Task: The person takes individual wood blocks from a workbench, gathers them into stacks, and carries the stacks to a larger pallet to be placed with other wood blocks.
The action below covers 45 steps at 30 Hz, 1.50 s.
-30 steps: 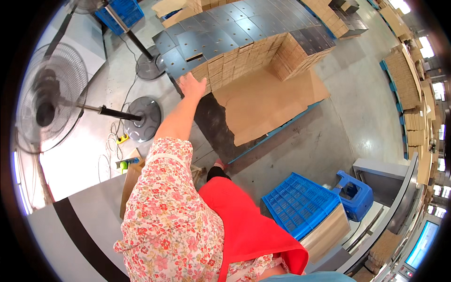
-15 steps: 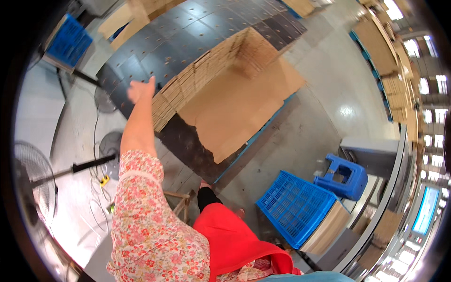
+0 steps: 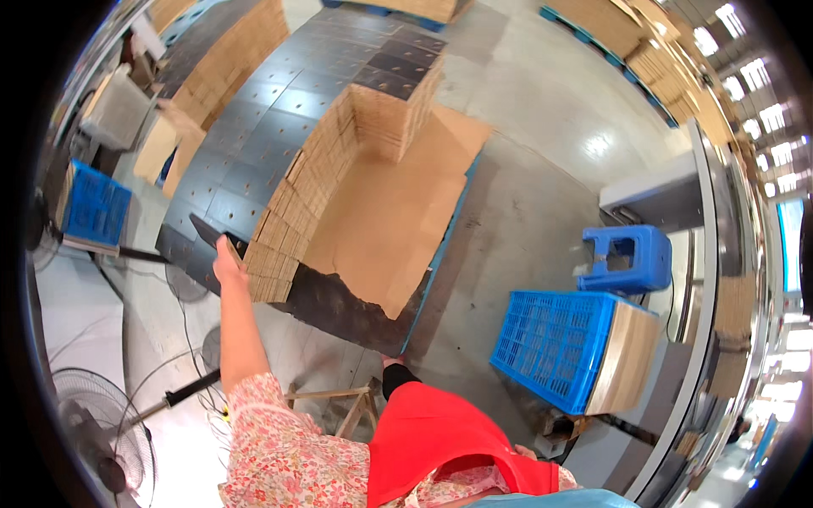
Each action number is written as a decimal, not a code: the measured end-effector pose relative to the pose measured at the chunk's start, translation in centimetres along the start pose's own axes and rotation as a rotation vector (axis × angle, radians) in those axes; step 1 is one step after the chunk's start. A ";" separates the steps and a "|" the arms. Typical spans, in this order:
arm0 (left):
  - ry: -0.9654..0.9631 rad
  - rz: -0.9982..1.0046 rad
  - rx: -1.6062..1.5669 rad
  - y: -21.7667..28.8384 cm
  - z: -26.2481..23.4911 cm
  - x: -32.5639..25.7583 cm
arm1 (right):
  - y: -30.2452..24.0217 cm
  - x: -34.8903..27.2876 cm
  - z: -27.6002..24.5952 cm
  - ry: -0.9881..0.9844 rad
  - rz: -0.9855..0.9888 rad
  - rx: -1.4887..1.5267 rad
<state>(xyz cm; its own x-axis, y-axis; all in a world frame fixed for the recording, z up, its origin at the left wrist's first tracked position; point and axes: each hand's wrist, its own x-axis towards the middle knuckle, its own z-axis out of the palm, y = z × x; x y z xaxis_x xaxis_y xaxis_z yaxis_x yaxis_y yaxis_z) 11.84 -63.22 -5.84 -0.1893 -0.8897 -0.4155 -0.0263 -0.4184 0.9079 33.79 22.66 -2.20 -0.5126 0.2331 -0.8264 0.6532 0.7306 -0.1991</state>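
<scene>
My left hand point(image 3: 227, 264) reaches out to the near left corner of a big block of stacked boards. It is closed on a small dark board point(image 3: 206, 230), which tilts up from the top of the stack. The fingers are partly hidden behind the board. Beneath it, the stacked boards point(image 3: 246, 157) have dark tops with small brown spots and light wood-coloured edges. To the right of the stack, a brown cardboard sheet point(image 3: 373, 229) with a ragged near edge lies on a dark base. My right hand is out of view.
A blue-edged pallet point(image 3: 442, 245) carries the stack. At the right are a blue plastic crate point(image 3: 550, 347) and a blue stool point(image 3: 631, 258). A standing fan point(image 3: 106, 432) is at the lower left, near a wooden frame point(image 3: 347, 406). Another blue crate point(image 3: 97, 203) stands at left.
My view has shifted, so the stack appears further left. My left hand, blurred above the stack with no board visible before, now grips a dark board at the near left corner.
</scene>
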 end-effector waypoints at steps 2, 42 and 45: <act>-0.261 0.017 -0.097 -2.3 -1.8 -4.2 | 1.0 0.7 0.8 0.013 -0.210 -0.020; -2.328 0.303 0.242 -22.6 12.9 -110.7 | 29.8 -16.9 -20.2 1.346 -0.348 1.121; -2.151 0.659 0.175 -24.2 15.2 -113.4 | 31.8 -17.3 -24.3 1.414 -0.270 1.042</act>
<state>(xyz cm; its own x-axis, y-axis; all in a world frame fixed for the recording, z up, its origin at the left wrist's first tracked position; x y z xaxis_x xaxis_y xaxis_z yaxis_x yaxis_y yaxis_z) 19.06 50.61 20.16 -0.6454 0.6521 0.3977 0.4308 -0.1191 0.8945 49.92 57.49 18.59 -0.3312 0.9196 0.2113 0.2391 0.2984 -0.9240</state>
